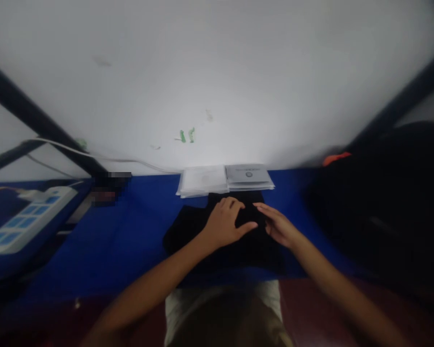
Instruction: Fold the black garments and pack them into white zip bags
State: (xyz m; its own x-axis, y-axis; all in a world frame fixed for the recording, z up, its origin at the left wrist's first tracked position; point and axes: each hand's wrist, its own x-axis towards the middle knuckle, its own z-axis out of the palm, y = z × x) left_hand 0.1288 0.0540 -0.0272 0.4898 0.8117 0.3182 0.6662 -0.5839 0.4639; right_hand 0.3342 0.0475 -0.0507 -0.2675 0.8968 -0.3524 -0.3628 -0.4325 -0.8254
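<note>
A piece of black cloth (pixel 238 253) lies on the blue table (pixel 137 241) in front of me; its folds are too dark to make out. My left hand (pixel 227 222) rests over the cloth, palm down, thumb spread away from the bent fingers. Over the cloth's right edge is my right hand (pixel 277 225), fingers stretched towards the left and slightly apart. Neither hand visibly grips anything. Just beyond the cloth lie two piles of flat plastic bags, a whitish one (pixel 202 180) on the left and a grey printed one (pixel 249 176) on the right.
A white power strip (pixel 32 219) with blue sockets and a plug is at the far left. A pale cable (pixel 130 160) runs along the white wall (pixel 217 86). On the right rises a large black heap (pixel 383 217) with an orange bit (pixel 336 158) behind it.
</note>
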